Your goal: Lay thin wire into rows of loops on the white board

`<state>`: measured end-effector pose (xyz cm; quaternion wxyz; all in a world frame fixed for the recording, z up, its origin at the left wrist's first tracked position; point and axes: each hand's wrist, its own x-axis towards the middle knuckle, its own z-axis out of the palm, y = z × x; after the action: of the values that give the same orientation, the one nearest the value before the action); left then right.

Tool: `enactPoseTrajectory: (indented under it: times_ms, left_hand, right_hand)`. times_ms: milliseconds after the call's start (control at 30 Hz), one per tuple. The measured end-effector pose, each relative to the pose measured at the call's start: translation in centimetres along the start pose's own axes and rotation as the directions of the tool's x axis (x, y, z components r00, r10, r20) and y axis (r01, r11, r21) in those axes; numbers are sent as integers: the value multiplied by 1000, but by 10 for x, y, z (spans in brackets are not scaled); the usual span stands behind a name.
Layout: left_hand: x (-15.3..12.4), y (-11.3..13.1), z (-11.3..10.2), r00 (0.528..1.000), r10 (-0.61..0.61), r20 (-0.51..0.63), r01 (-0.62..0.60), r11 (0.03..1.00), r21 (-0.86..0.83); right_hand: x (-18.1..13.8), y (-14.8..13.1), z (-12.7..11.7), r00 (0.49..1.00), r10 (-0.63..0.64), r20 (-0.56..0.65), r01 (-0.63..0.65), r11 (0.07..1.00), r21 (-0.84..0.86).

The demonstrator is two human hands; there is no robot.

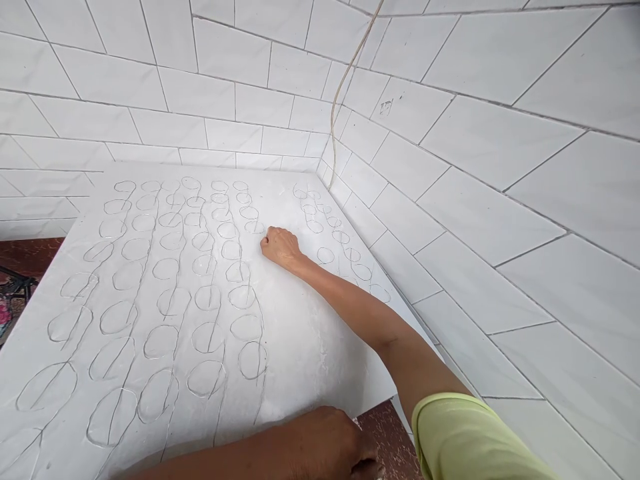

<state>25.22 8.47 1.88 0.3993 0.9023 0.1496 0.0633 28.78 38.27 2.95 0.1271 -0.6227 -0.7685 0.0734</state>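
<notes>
A large white board (295,347) lies before me, covered with rows of thin dark circles (253,360) and wavy lines that look drawn on its surface. My right hand (281,247) reaches across and rests on the board as a closed fist, just below a faint circle at the top of a row. Whatever its fingers pinch is hidden from this side. My left hand (340,440) is at the near edge of the board, low in the picture, with its fingers curled in and partly cut off by the frame. What it holds, if anything, does not show.
White tiled walls (500,207) meet in a corner behind and to the right of the board. A thin beige cable (340,93) hangs down that corner. Dark red flooring (393,437) shows below the near edge, and a black object (19,287) stands at the far left.
</notes>
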Motion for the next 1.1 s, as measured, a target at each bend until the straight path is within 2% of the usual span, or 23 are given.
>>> enactPoseTrajectory:
  times_ms: [233,333,400,467,567,667,800,933,1100]
  left_hand:
    - [1,-4,5,1000,12,-21,-13,999,-47]
    - [1,-5,6,999,22,-46,-26,997,-72]
    - [0,-6,6,998,26,-57,-31,997,-75]
    - [0,-6,6,998,25,-60,-29,997,-71]
    - [0,-6,5,998,21,-60,-25,997,-78]
    - [0,-6,6,998,7,-60,-13,995,-98]
    - [0,-6,7,997,9,-74,-17,993,-114]
    - [0,-6,8,998,-2,-57,-4,993,-118]
    - [1,-7,9,999,9,-47,-14,992,-125]
  right_hand:
    - [-2,-3,-1,1000,-20,11,20,1000,11]
    - [-8,4,-8,997,-65,33,63,996,64]
    - [-10,19,-19,996,-87,2,87,991,106]
    - [-9,41,-33,995,-53,-79,64,989,131]
    - [-2,82,-57,986,90,-140,-70,987,142]
    - [7,116,-70,972,213,-98,-204,974,95]
    - [19,133,-60,975,219,-40,-216,975,58]
    - [30,128,-44,987,163,-14,-162,985,51]
    - [28,123,-42,998,45,38,-47,996,73]
